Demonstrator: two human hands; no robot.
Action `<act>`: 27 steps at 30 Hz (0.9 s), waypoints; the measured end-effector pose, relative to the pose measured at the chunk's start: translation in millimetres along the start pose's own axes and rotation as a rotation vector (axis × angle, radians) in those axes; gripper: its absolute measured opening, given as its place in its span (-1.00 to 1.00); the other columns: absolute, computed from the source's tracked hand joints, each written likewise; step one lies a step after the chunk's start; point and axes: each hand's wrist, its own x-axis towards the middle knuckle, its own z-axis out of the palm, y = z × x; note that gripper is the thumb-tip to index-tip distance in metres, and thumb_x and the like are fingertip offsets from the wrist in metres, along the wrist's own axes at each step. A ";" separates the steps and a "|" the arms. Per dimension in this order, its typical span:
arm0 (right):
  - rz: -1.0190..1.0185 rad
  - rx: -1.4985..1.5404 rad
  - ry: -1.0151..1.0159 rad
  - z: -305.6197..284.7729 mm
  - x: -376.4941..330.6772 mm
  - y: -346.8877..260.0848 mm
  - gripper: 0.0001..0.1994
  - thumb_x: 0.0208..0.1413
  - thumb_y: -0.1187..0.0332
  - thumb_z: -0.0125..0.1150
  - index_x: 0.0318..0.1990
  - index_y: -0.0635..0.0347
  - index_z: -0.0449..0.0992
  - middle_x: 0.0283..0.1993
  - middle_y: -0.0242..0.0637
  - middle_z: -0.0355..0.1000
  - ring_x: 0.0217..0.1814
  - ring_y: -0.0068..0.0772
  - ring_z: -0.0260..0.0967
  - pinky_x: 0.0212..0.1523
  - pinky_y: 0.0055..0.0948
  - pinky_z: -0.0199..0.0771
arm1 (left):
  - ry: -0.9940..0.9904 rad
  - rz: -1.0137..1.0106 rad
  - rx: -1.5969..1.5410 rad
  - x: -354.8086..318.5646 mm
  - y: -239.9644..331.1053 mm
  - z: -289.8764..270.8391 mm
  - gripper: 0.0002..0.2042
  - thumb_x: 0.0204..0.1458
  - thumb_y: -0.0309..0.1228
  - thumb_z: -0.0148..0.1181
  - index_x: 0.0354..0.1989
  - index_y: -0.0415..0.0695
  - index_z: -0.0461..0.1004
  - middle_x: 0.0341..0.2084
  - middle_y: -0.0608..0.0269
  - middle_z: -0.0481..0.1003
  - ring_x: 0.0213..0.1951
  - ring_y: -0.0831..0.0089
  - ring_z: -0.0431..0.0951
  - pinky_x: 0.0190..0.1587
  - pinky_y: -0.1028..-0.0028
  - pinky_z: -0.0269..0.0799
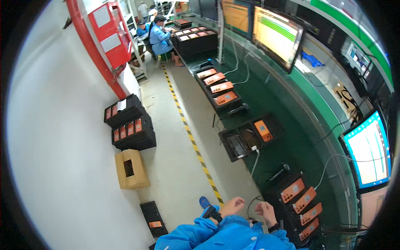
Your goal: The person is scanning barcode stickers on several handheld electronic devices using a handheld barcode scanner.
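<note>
Both my hands are down at 6 o'clock, over the near edge of the long green workbench (291,137). Left hand (231,206) is loosely curled and right hand (265,211) half open, neither holding anything I can see. At 3 o'clock from the right hand sits the black tray of flat orange devices (301,204). Feels like a between-units pause; reaching over there looks like the next move.

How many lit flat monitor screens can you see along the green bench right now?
4. Two orange-toned lit monitor screens stand at the far end, a small one sits at the upper right, and a blue-white one on the right. More may be hidden beyond the rim.
</note>
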 end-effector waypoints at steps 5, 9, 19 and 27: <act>0.015 -0.195 -0.085 65.8 64.4 -22.1 -0.71 0.16 0.20 0.05 -0.12 0.24 0.41 -0.28 -0.29 0.46 -0.31 -0.46 0.42 -0.33 -0.49 0.41 | 0.525 -0.083 0.065 -20.8 -29.9 -138.4 -0.78 0.02 -0.35 0.10 -0.20 -0.18 0.44 -0.37 0.16 0.53 -0.31 0.33 0.54 -0.24 0.39 0.45; -0.095 -0.289 -0.212 122.4 111.6 -51.2 -0.70 0.16 0.21 0.07 -0.06 0.23 0.39 -0.21 -0.28 0.46 -0.21 -0.45 0.43 -0.22 -0.47 0.44 | 0.675 -0.051 -0.243 -26.9 -63.7 -209.8 -0.85 0.02 -0.46 0.09 -0.25 -0.22 0.43 -0.44 0.17 0.52 -0.42 0.48 0.51 -0.41 0.51 0.43; -0.057 -0.390 -0.351 252.0 243.5 -71.5 -0.70 0.09 0.14 0.16 -0.18 0.18 0.47 -0.32 -0.37 0.47 -0.30 -0.55 0.39 -0.30 -0.52 0.40 | 0.461 -0.338 -0.327 -2.0 -145.9 -323.4 -0.72 0.00 -0.37 0.10 -0.15 -0.25 0.40 -0.37 0.08 0.51 -0.44 0.40 0.52 -0.54 0.44 0.44; -0.431 -0.638 -0.419 352.4 410.3 -142.4 -0.60 0.06 0.01 0.10 -0.22 0.19 0.50 -0.33 -0.23 0.51 -0.30 -0.40 0.46 -0.25 -0.38 0.43 | 0.368 -0.358 -0.040 60.4 -158.1 -489.6 -0.71 0.04 -0.31 0.06 -0.10 -0.20 0.39 -0.39 0.07 0.53 -0.37 0.36 0.55 -0.38 0.42 0.46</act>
